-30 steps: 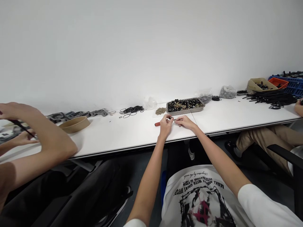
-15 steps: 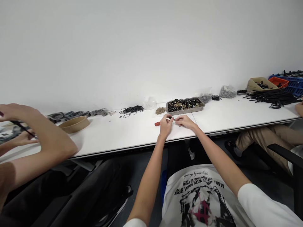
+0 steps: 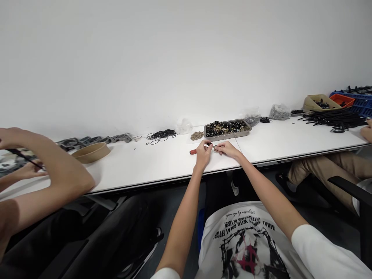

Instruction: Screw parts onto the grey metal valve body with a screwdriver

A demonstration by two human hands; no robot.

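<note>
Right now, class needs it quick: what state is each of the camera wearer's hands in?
Left hand: closed, pinching a small dark piece.
Right hand: closed, pinching a small thin piece, too tiny to identify.

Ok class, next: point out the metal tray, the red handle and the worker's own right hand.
Metal tray (image 3: 232, 136): head view, on its front wall.
Red handle (image 3: 193, 152): head view, middle of its visible part.
Right hand (image 3: 228, 149): head view, back of the hand.

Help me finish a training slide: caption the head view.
Left hand and right hand pinch a small, partly hidden dark part before a rectangular grey metal tray of black and gold-coloured pieces.
</note>
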